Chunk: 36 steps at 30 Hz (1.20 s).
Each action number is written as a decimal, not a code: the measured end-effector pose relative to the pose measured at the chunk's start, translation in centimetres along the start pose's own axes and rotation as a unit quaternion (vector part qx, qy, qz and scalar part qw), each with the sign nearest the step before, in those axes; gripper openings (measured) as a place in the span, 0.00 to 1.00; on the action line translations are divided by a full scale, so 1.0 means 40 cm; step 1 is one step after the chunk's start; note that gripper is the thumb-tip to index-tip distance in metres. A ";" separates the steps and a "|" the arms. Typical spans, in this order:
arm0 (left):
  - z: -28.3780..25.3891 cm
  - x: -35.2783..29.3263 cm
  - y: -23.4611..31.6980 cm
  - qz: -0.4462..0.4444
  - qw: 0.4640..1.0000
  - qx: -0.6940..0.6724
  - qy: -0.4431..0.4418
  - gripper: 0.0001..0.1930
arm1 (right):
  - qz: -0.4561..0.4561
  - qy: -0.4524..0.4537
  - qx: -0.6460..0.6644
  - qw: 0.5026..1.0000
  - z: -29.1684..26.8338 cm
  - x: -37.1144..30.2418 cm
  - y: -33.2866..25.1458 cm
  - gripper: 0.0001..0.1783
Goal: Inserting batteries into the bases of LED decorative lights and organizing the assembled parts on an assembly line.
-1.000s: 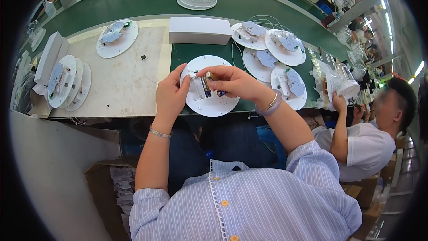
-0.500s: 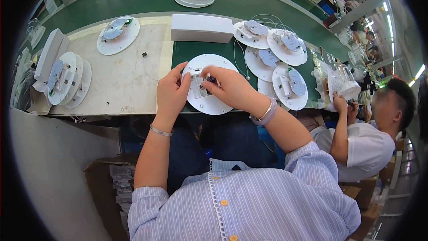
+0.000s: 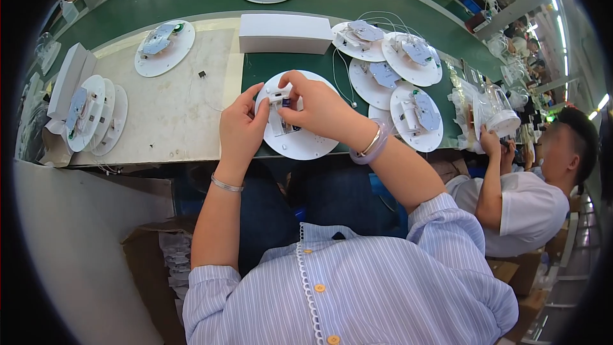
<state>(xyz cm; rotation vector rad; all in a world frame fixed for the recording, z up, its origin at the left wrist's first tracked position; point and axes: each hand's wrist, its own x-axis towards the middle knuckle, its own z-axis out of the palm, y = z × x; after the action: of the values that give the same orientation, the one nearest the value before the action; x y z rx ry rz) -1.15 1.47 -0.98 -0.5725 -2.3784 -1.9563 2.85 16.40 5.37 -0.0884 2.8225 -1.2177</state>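
A white round lamp base [image 3: 297, 147] lies before me at the table's front edge, its middle open as a long compartment with metal and dark parts in it. My left hand [image 3: 241, 118] grips its left rim, the thumb on top beside the compartment. Over the upper middle, my right hand [image 3: 319, 110] is curled, index finger and thumb around a small dark cylinder, seemingly a battery [image 3: 286, 103]. The fingers hide part of it, so how far it sits in the compartment cannot be told.
Several round bases with grey plates and wires [image 3: 385, 75] are heaped at right; others [image 3: 115, 115] lean against a white box [image 3: 69, 80] at left. One base [image 3: 165, 48] lies back left. A long white box [image 3: 285, 34] stands behind my hands. A co-worker [image 3: 530, 191] sits at right.
My right hand has shifted up and left over the base, toward the compartment's upper end, with the dark cylinder between its fingers. The left hand keeps its hold on the rim.
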 end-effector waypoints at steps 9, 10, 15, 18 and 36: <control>0.005 0.003 -0.005 -0.005 1.000 -0.009 -0.002 0.15 | -0.143 0.121 -0.139 0.973 0.030 -0.032 0.026 0.12; 0.004 0.003 -0.006 -0.005 1.000 -0.010 -0.002 0.15 | -0.142 0.121 -0.139 0.972 0.031 -0.035 0.027 0.12; 0.003 0.005 -0.005 -0.002 1.000 0.006 -0.011 0.15 | -0.143 0.107 -0.192 0.965 0.030 -0.035 0.028 0.13; 0.003 0.004 -0.002 -0.007 1.000 0.007 -0.016 0.15 | -0.132 0.089 -0.216 0.963 0.026 -0.036 0.023 0.13; 0.009 0.003 -0.009 -0.006 1.000 0.004 -0.008 0.15 | -0.067 0.092 -0.012 0.993 0.032 0.005 0.042 0.10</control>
<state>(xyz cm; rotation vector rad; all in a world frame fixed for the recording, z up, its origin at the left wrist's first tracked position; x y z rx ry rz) -1.29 1.79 -1.37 -0.5781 -2.4041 -1.9536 2.70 16.60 3.27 -0.1794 3.0344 -1.2809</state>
